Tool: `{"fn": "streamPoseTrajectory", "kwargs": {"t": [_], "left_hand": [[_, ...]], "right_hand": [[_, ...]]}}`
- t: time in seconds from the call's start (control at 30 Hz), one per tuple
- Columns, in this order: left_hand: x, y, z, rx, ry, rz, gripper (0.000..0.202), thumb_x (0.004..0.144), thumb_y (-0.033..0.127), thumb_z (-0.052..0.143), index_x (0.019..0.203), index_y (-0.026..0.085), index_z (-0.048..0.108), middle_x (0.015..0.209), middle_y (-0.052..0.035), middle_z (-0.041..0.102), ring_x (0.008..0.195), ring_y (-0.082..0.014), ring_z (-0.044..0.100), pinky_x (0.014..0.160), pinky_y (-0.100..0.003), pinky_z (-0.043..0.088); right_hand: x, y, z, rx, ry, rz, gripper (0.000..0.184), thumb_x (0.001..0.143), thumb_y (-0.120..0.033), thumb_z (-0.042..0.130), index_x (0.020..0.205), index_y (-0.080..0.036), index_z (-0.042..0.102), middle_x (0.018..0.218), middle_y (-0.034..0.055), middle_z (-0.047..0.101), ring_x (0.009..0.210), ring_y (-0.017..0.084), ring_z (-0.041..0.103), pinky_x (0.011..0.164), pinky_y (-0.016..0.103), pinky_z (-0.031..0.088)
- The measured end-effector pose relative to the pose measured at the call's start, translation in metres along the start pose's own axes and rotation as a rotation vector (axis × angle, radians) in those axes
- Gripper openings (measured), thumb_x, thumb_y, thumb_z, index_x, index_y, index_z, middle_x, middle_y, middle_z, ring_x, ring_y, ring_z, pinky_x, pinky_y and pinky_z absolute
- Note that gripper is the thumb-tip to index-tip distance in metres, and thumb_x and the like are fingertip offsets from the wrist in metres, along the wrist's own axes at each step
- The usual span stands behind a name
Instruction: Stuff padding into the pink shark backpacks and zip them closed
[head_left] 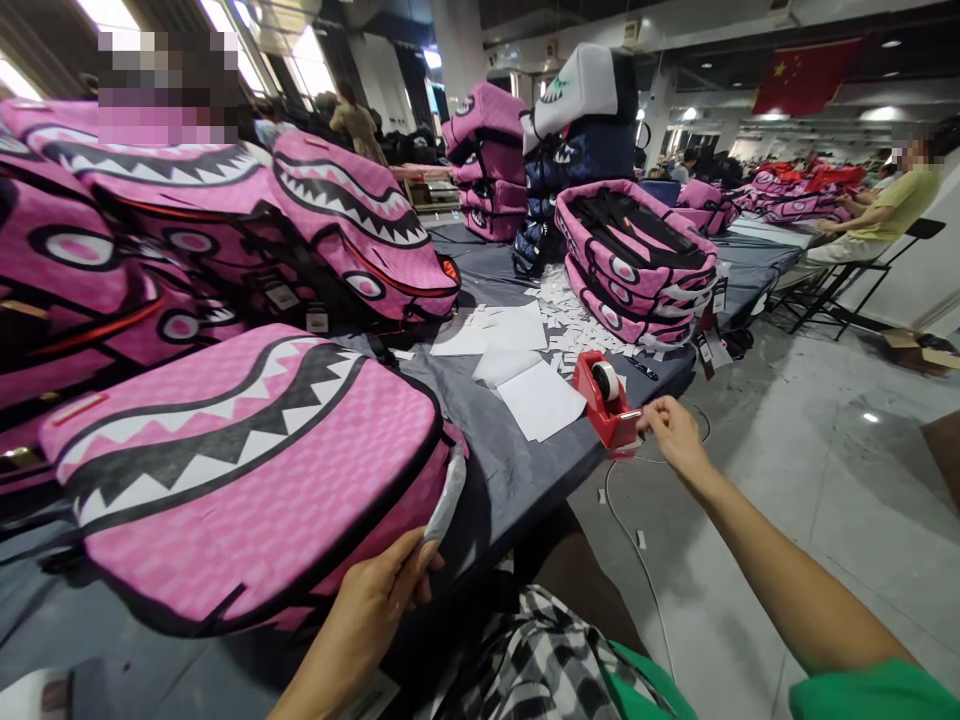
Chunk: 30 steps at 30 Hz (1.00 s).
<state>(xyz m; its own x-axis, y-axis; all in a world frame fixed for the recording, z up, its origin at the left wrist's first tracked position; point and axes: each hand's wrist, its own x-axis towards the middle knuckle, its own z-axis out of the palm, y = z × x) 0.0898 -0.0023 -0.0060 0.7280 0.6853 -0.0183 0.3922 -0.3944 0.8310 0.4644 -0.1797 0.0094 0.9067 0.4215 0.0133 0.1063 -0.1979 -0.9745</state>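
A pink backpack (247,480) with a black-and-white shark-mouth print lies on the dark-covered table in front of me. At its right end, my left hand (394,580) pinches the lower end of a white wrapping strip (448,495) that runs up along the bag's edge. My right hand (675,435) is at the cutting end of a red tape dispenser (609,410), with thumb and forefinger pressed together on what looks like the end of clear tape. The dispenser stands at the table's edge and carries a roll of tape (605,380).
White paper sheets (536,395) and many small white slips (566,310) lie behind the dispenser. More pink backpacks (360,225) stand at the left. Stacked pink bags (637,265) sit at the right edge. A seated person (896,205) works far right. A cable (637,540) trails on the floor.
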Motion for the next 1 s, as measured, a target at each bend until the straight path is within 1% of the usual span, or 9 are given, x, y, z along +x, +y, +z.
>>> {"fn": "streamPoseTrajectory", "kwargs": {"t": [0.1,0.17,0.23,0.33,0.4,0.47,0.63,0.9,1.0], "left_hand": [[0.001,0.002,-0.001,0.029,-0.008,-0.014,0.053,0.087,0.069,0.046,0.080,0.021,0.067,0.050,0.0012,0.059,0.045,-0.0143,0.054,0.047,-0.022,0.041],[0.000,0.007,-0.003,0.045,-0.011,-0.032,0.051,0.087,0.067,0.048,0.081,0.020,0.067,0.052,0.0016,0.060,0.046,-0.0140,0.054,0.049,-0.022,0.042],[-0.001,0.014,-0.005,0.047,-0.007,-0.048,0.048,0.084,0.065,0.055,0.082,0.019,0.067,0.057,0.0012,0.063,0.052,-0.0148,0.058,0.053,-0.022,0.044],[-0.004,0.023,-0.008,0.027,-0.052,-0.076,0.048,0.074,0.064,0.070,0.084,0.017,0.067,0.066,0.0004,0.066,0.058,-0.0148,0.058,0.054,-0.022,0.043],[-0.004,0.027,-0.010,0.006,-0.091,-0.101,0.051,0.067,0.063,0.077,0.085,0.016,0.066,0.069,0.0004,0.065,0.058,-0.0133,0.055,0.053,-0.021,0.041],[-0.004,0.028,-0.011,-0.016,-0.096,-0.120,0.055,0.061,0.063,0.082,0.084,0.016,0.065,0.069,0.0006,0.063,0.057,-0.0122,0.052,0.052,-0.021,0.039],[-0.004,0.029,-0.009,-0.031,-0.049,-0.105,0.054,0.061,0.062,0.082,0.081,0.016,0.065,0.071,0.0010,0.062,0.059,-0.0118,0.051,0.053,-0.021,0.039],[-0.003,0.018,0.001,-0.079,0.027,-0.117,0.045,0.089,0.059,0.055,0.080,0.016,0.064,0.063,0.0008,0.059,0.052,-0.0112,0.053,0.052,-0.021,0.041],[-0.002,0.016,0.002,-0.123,0.025,-0.108,0.044,0.092,0.057,0.051,0.079,0.017,0.063,0.062,0.0007,0.058,0.050,-0.0108,0.054,0.051,-0.021,0.042]], "right_hand": [[-0.030,0.017,0.015,0.304,0.007,0.158,0.039,0.067,-0.048,0.075,0.072,-0.024,0.044,0.057,-0.0063,0.048,0.050,0.009,0.038,0.045,0.019,0.027],[-0.052,0.025,0.040,0.381,-0.055,0.215,0.048,0.067,-0.054,0.075,0.070,-0.025,0.037,0.056,-0.0080,0.039,0.048,0.008,0.033,0.043,0.019,0.025],[-0.080,0.029,0.073,0.451,-0.193,0.283,0.054,0.063,-0.058,0.078,0.069,-0.024,0.035,0.057,-0.0081,0.037,0.048,0.007,0.032,0.042,0.019,0.025],[-0.130,0.027,0.122,0.599,-0.538,0.392,0.057,0.065,-0.062,0.081,0.071,-0.024,0.039,0.056,-0.0092,0.037,0.046,0.006,0.028,0.042,0.019,0.022],[-0.159,0.024,0.145,0.663,-0.708,0.374,0.056,0.071,-0.065,0.077,0.075,-0.024,0.040,0.053,-0.0106,0.036,0.045,0.006,0.025,0.043,0.019,0.020],[-0.175,0.023,0.161,0.637,-0.768,0.284,0.055,0.073,-0.068,0.074,0.077,-0.024,0.041,0.052,-0.0108,0.037,0.045,0.006,0.026,0.045,0.020,0.021],[-0.178,0.026,0.185,0.500,-0.796,0.143,0.056,0.073,-0.074,0.069,0.076,-0.024,0.044,0.057,-0.0085,0.042,0.050,0.008,0.037,0.050,0.023,0.030],[-0.177,0.026,0.199,0.427,-0.810,0.070,0.048,0.080,-0.068,0.064,0.077,-0.024,0.046,0.062,-0.0070,0.044,0.054,0.010,0.041,0.054,0.023,0.035],[-0.177,0.031,0.198,0.400,-0.830,0.051,0.043,0.083,-0.064,0.062,0.080,-0.024,0.047,0.065,-0.0064,0.047,0.056,0.010,0.044,0.054,0.023,0.036]]}}
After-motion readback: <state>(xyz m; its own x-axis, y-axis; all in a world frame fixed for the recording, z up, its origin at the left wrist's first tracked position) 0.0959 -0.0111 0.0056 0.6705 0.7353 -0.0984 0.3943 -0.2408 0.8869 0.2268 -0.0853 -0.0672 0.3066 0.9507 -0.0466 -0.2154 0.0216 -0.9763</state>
